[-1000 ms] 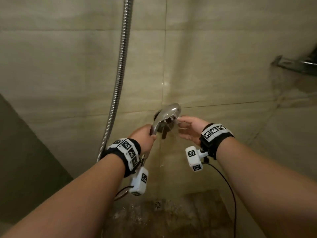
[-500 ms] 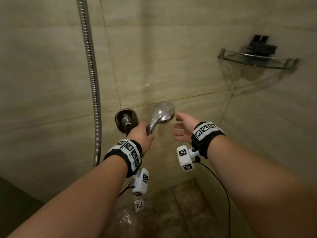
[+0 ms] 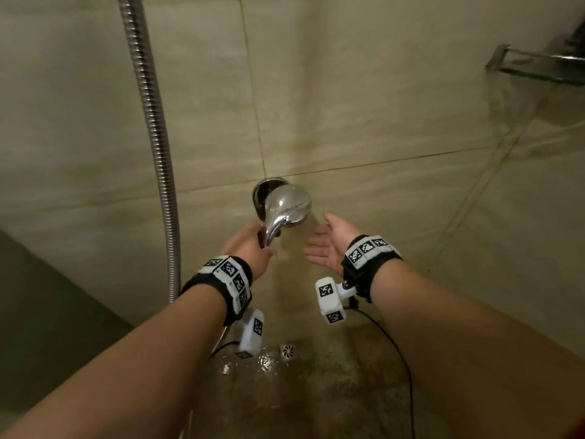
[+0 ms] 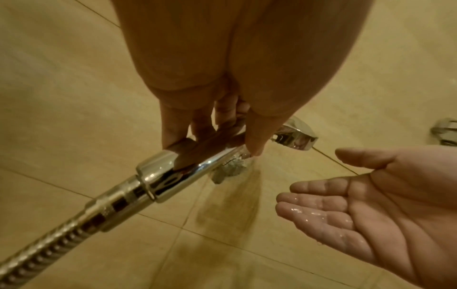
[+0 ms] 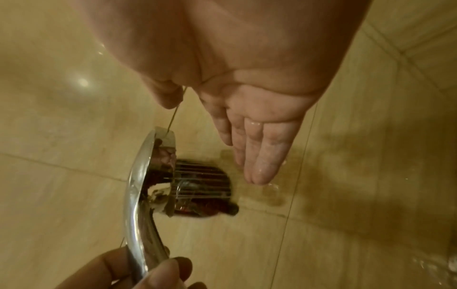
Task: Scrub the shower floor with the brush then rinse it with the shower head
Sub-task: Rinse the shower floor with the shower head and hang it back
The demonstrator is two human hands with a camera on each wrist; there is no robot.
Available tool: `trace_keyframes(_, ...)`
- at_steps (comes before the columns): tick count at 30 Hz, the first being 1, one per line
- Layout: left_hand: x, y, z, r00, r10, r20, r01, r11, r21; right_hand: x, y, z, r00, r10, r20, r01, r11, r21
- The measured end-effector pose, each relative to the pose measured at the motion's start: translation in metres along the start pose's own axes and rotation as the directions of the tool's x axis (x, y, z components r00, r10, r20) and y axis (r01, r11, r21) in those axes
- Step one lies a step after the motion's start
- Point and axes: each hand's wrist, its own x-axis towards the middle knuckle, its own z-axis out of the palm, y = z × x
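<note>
My left hand (image 3: 250,245) grips the handle of the chrome shower head (image 3: 286,207), held up in front of the beige wall with its face turned towards the tiles. In the left wrist view the fingers (image 4: 178,129) curl round the shiny handle (image 4: 188,166), where the ribbed hose joins it. Thin water jets leave the shower head (image 5: 146,176) in the right wrist view. My right hand (image 3: 329,245) hangs just right of the head, fingers straight, palm wet, holding nothing. The wet shower floor (image 3: 316,391) lies below. No brush is in view.
The ribbed metal hose (image 3: 155,137) runs down the wall at the left. A round chrome wall fitting (image 3: 262,194) sits behind the head. A floor drain (image 3: 287,350) is at the wall's foot. A corner shelf (image 3: 538,68) juts out at the upper right.
The shower head has moved in front of the wall fitting again. My right hand has turned palm up and sits a little lower beside the head. The view has shifted left.
</note>
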Motion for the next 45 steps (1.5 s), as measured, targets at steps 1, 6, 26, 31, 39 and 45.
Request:
trace_keyframes(1, 0.000, -0.007, -0.004, 1.000, -0.015, -0.013, 0.016, 1.000, 0.015, 0.005, 0.003, 0.010, 1.000, 0.009, 0.022, -0.010, 1.000, 0.029)
trace_keyframes(6, -0.001, -0.037, -0.024, 0.998, -0.050, -0.047, 0.053, 0.996, 0.076, 0.023, 0.012, 0.057, 0.995, 0.019, 0.101, -0.038, 0.982, 0.184)
trace_keyframes(26, 0.004, -0.055, -0.034, 0.994, -0.080, -0.070, 0.074, 0.994, -0.075, 0.044, 0.009, 0.092, 0.993, 0.026, 0.118, -0.075, 0.899, 0.431)
trace_keyframes(31, 0.003, -0.051, -0.034, 0.995, -0.078, -0.066, 0.070, 0.990, -0.120, 0.043, 0.007, 0.093, 0.991, 0.020, 0.134, -0.077, 0.895, 0.440)
trace_keyframes(39, 0.001, -0.056, -0.035, 0.994, -0.077, -0.080, 0.068, 0.992, -0.107, 0.043, 0.008, 0.094, 0.991, 0.057, 0.118, -0.100, 0.911, 0.400)
trace_keyframes(45, -0.001, -0.057, -0.036, 0.993, -0.093, -0.071, 0.084, 0.989, -0.124, 0.040, 0.007, 0.082, 0.991, 0.054, 0.119, -0.093, 0.931, 0.353)
